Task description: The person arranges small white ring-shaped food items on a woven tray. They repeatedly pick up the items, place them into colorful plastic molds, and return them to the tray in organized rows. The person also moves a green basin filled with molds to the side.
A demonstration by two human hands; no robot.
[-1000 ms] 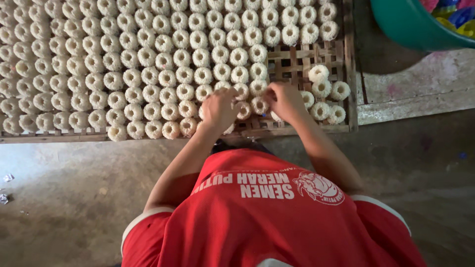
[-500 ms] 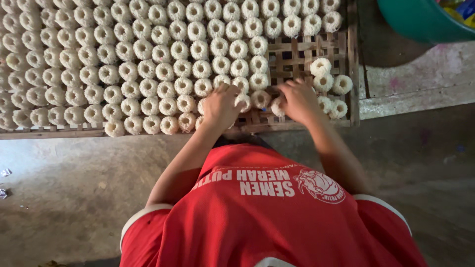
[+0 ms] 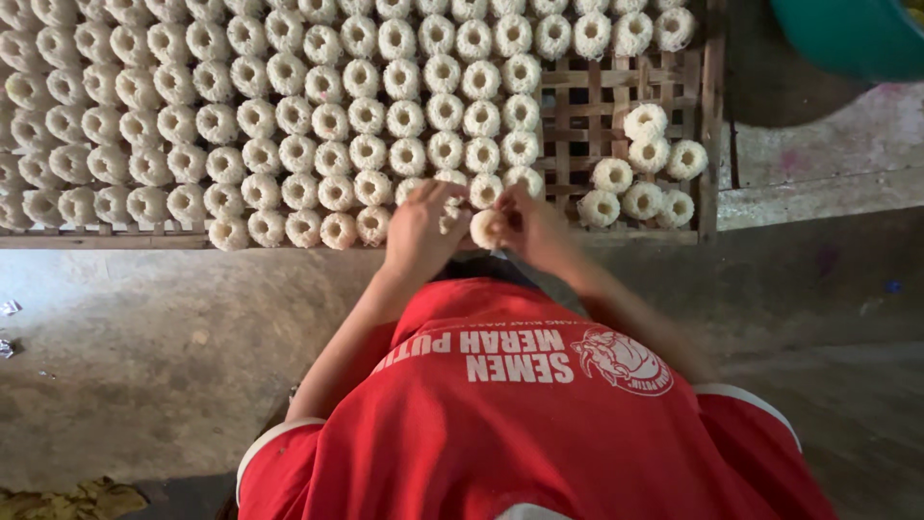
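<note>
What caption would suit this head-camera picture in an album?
Right hand holds a pale ring beside the left hand, above a slatted wooden rack filled with rows of similar rings.

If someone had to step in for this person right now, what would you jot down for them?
Right hand: pinches one white ring at the tray's near edge.
Left hand: fingers curled against that ring; grip unclear.
Tray: wooden slats, ahead of the person.
Done: tight rows of rings cover its left and middle.
Left: bare slats on the right, with a small loose cluster of rings beside them.
</note>
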